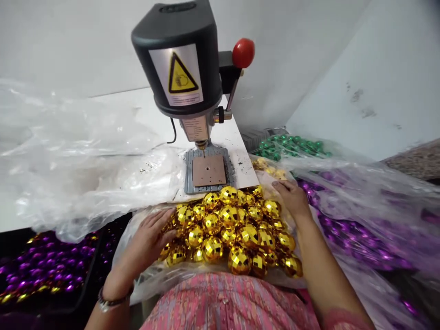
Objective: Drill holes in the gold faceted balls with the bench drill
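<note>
Several shiny gold faceted balls [228,215] lie heaped in a clear plastic bag [144,279] against my lap. My left hand [151,236] rests along the heap's left side, fingers stretched out and thumb apart, touching the gold balls. At the right side of the bag, my right hand [292,197] has its fingers closed on the plastic; its thumb is hidden. Just beyond the heap stands a small drill press [182,59], its bit above a brown square plate [209,172] with a small hole.
The drill press has a red-knobbed lever [243,52] at its right. Clear plastic sheeting [85,183] covers the white table's left part. Purple beads [51,266] fill a dark crate at lower left. Bagged purple beads [357,238] and green beads [292,146] lie to the right.
</note>
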A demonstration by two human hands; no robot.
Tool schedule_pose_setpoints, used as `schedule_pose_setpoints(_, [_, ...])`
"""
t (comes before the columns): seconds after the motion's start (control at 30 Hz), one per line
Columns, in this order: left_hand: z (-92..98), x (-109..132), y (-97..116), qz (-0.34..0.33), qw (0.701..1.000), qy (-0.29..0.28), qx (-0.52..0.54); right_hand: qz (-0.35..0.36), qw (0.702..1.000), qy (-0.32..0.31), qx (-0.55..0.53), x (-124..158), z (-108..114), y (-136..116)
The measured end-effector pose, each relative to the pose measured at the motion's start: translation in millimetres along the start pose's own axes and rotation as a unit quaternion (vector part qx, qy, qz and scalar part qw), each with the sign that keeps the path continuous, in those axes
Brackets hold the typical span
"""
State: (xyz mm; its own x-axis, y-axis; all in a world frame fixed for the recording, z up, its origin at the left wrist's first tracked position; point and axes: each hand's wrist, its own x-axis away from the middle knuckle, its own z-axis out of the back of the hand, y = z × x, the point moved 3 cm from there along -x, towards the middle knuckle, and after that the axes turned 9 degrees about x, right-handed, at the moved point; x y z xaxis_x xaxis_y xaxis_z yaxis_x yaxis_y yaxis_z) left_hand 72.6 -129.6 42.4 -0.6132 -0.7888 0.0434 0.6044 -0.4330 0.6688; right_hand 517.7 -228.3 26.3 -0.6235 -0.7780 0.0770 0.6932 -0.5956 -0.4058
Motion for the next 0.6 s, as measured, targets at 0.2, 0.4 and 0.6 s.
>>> schedule_pose_setpoints(0.2, [18.7, -14.9, -25.9, 0.134, 0.983, 0.086, 0.09, 0.037, 0.999, -0.005, -0.007, -20.6, 3.0, -14.8])
schedule_pose_setpoints(0.4, [33.4, 2.2, -73.1, 0.262, 0.948, 0.122, -0.133, -0.023, 0.999, -0.025, 0.002, -25.4, -1.6, -21.2])
schedule_pose_setpoints(0.6, [15.7, 7.6, -92.3, 0.428, 0.896, 0.085, 0.08, -0.064, 0.995, -0.065, -0.042, -24.9, -11.0, -22.8])
